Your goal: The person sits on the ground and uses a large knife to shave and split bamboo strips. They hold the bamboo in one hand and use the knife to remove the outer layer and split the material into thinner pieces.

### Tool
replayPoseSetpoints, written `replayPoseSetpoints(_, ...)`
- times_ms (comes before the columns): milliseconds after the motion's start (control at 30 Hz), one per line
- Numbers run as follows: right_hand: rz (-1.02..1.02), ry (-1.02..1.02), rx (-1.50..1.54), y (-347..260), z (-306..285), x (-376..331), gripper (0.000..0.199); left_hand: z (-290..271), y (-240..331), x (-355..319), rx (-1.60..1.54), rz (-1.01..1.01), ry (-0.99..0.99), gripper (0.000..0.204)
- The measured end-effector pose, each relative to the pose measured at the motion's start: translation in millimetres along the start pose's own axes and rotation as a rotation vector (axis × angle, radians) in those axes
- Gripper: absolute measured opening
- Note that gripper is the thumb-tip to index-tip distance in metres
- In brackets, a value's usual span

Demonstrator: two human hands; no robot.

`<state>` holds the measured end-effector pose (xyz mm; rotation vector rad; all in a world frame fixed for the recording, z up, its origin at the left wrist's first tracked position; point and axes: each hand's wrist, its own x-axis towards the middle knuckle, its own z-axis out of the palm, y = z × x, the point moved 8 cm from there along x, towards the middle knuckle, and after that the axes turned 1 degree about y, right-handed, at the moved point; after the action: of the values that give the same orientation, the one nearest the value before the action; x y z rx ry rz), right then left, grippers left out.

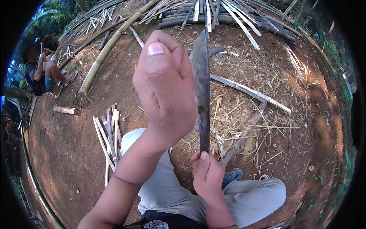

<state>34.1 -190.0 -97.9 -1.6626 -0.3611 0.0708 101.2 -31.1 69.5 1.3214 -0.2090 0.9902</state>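
A long machete [203, 91] with a dark, worn blade stands upright in front of me, its tip toward the top of the view. My right hand [207, 173] is closed around its lower end, thumb pressed along it, between my bent legs. My left hand [164, 80] is raised close to the camera and curled tightly, the thumb folded over the fingers. Its inner side lies right against the blade's left edge. Whatever those fingers hold, if anything, is hidden behind the hand.
Split bamboo strips [108, 133] lie left of my knee. A bamboo strip [251, 91] and curly shavings [232, 118] cover the ground to the right. A long bamboo pole [103, 57] and a pile of bamboo [228, 19] lie farther off. Another person [42, 68] sits at the far left.
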Motion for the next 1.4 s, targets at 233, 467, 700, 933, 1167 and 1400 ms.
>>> replayPoseSetpoints(233,0.207,0.053,-0.169,32.7,-2.5,2.3,0.026,-1.8,-9.8,-2.0,0.009,0.010,0.010,0.046)
replayPoseSetpoints(467,0.134,-0.002,-0.177,26.1,-8.1,-11.0,0.022,0.9,5.6,-0.9,-0.120,-0.002,-0.007,0.037)
replayPoseSetpoints(700,0.123,-0.050,-0.089,18.2,5.5,-9.8,0.021,2.8,30.5,-2.8,-0.225,0.024,-0.062,0.034)
replayPoseSetpoints(933,0.128,-0.012,-0.130,15.6,3.9,-11.5,0.031,-2.3,13.3,-1.2,-0.143,-0.086,0.103,0.034)
replayPoseSetpoints(1167,0.129,-0.039,-0.166,18.0,7.4,-0.2,0.027,-2.7,8.7,6.3,-0.176,-0.048,0.056,0.035)
replayPoseSetpoints(1400,-0.148,0.072,-0.025,-19.8,-6.7,-6.6,0.023,2.0,8.7,4.6,-0.217,-0.029,0.019,0.036)
